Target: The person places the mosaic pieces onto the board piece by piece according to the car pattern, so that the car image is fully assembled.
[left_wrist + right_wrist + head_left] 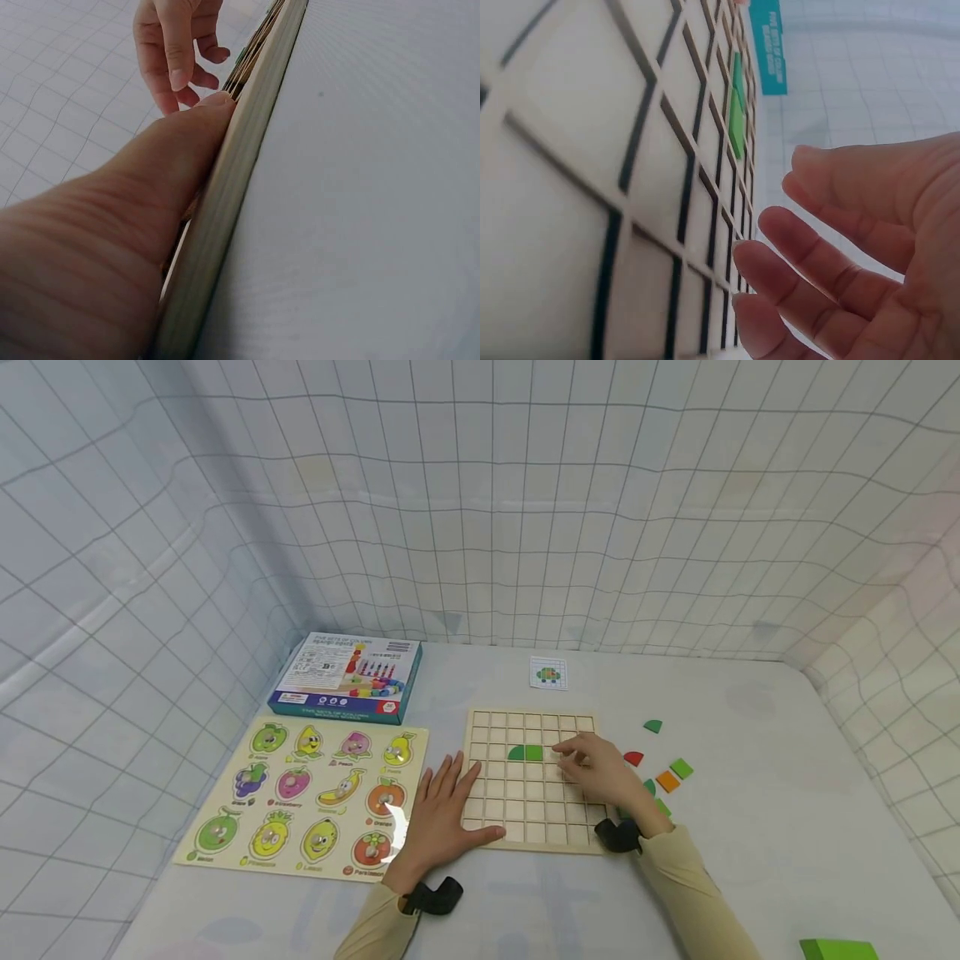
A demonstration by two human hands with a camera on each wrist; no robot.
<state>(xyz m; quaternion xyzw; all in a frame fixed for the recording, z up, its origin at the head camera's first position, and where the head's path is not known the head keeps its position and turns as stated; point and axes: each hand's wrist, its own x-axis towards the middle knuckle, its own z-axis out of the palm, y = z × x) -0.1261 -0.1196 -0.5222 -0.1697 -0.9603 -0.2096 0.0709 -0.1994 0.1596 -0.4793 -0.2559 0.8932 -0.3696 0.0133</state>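
A wooden grid board (517,814) lies in front of the person. On it sit a green quarter-circle tile (517,753) and, directly to its right, a green square tile (533,752). My left hand (442,814) is spread at the board's left edge, its thumb on the near left corner; the left wrist view shows that thumb (187,131) against the rim. Over the board's right part hovers my right hand (596,768), to the right of the green square. Its fingers (810,292) are loosely bent, and no tile shows between them in the right wrist view.
Right of the board lie a red quarter-circle (633,758), an orange square (667,781), a green square (681,768) and several green pieces, some partly behind the right wrist. A pattern card (548,673) lies behind the board. Leftward are a fruit puzzle (300,802) and a box (345,677).
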